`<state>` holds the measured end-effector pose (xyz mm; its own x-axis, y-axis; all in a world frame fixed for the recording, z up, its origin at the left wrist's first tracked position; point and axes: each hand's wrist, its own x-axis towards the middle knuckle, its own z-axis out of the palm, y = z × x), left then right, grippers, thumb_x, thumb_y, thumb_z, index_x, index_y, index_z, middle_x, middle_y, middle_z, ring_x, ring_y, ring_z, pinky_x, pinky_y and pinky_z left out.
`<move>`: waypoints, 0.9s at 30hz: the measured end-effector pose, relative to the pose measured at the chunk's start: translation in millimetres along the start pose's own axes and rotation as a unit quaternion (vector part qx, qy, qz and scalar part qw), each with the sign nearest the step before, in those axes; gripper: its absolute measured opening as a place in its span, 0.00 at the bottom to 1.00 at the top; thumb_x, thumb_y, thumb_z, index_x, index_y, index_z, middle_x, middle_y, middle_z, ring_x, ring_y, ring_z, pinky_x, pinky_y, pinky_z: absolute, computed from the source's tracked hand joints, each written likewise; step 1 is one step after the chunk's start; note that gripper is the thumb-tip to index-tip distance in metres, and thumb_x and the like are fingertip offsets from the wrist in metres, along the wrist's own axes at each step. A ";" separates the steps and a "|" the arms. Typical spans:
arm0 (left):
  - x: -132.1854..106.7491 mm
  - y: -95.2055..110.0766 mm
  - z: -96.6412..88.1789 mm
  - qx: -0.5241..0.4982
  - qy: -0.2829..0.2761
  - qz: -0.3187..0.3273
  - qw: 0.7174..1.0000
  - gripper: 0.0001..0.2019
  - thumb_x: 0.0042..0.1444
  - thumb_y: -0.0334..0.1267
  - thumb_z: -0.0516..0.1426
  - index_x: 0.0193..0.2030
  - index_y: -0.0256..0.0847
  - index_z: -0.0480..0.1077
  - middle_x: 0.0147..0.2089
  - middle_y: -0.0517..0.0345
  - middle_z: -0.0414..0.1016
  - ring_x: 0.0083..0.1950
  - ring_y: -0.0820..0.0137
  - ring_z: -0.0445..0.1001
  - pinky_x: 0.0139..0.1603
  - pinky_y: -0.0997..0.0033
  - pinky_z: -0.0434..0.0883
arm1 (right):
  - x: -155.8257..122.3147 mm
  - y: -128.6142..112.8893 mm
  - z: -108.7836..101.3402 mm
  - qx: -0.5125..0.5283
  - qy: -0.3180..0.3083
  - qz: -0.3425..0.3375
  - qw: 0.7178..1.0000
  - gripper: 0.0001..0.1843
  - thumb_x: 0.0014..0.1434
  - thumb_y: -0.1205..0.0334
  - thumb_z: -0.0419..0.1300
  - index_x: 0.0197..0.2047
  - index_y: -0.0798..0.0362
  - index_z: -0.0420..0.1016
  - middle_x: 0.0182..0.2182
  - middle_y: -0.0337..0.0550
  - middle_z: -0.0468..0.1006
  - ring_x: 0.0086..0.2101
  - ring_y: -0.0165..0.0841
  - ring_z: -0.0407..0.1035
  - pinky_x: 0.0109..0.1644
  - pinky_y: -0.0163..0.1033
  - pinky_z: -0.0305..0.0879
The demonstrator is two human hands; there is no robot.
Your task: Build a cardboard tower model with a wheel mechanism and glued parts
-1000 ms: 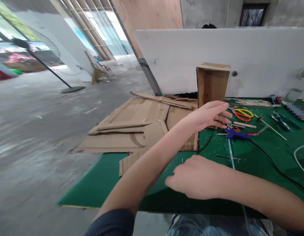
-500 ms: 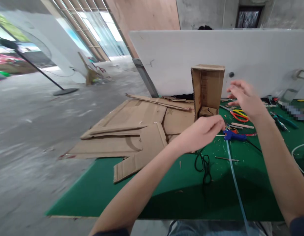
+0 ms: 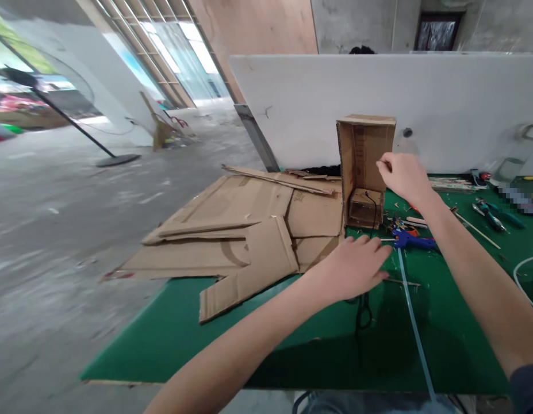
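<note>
An upright open cardboard box (image 3: 365, 149) stands on the green table (image 3: 232, 339), with a smaller cardboard block (image 3: 364, 208) inside its base and a thin black wire (image 3: 373, 210) running down from it. My right hand (image 3: 402, 175) is at the box's right front edge, thumb and fingers pinched on that edge. My left hand (image 3: 352, 267) lies palm down on the table in front of the box, fingers stretched out over a coil of black cable (image 3: 363, 310).
Flat cardboard sheets (image 3: 236, 230) overhang the table's left side. A blue glue gun (image 3: 410, 240) with a clear glue stick (image 3: 415, 328), scissors, pliers (image 3: 494, 213) and wooden sticks lie at right. A white partition (image 3: 443, 103) stands behind.
My right hand came down and left onto the box's right edge. My left hand dropped from the box's front to lie flat on the table over the cable.
</note>
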<state>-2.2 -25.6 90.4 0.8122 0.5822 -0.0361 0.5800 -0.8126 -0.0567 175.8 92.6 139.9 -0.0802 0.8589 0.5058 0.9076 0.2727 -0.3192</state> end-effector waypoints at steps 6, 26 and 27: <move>-41.3 -4.8 35.2 -0.014 -0.062 -0.032 0.998 0.33 0.56 0.49 0.64 0.65 0.38 0.64 0.59 0.43 0.71 0.58 0.49 0.71 0.52 0.52 0.70 | 13.4 24.6 0.3 0.078 0.055 0.035 0.995 0.19 0.65 0.57 0.52 0.56 0.54 0.71 0.40 0.51 0.79 0.37 0.40 0.74 0.43 0.45 0.67; -14.1 -32.0 -74.9 -0.676 0.431 -0.017 0.598 0.04 0.64 0.35 0.55 0.36 0.44 0.64 0.21 0.71 0.55 0.17 0.81 0.58 0.22 0.78 0.62 | -14.6 38.9 10.0 -0.114 -0.131 -0.010 0.985 0.15 0.65 0.59 0.51 0.45 0.53 0.77 0.40 0.56 0.81 0.39 0.45 0.75 0.41 0.48 0.65; -11.6 -34.7 -83.9 -0.666 0.455 -0.018 0.591 0.05 0.64 0.36 0.55 0.36 0.44 0.64 0.21 0.70 0.54 0.17 0.81 0.59 0.22 0.79 0.61 | -17.5 35.1 6.3 -0.077 -0.119 -0.002 0.990 0.15 0.65 0.57 0.51 0.47 0.53 0.76 0.41 0.55 0.81 0.39 0.45 0.75 0.42 0.48 0.66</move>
<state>-26.6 -6.3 176.5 0.1438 0.8373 0.5274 -0.3606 -0.4520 0.8159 206.5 89.9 114.8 -0.1633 0.9407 0.2973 0.9574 0.2238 -0.1823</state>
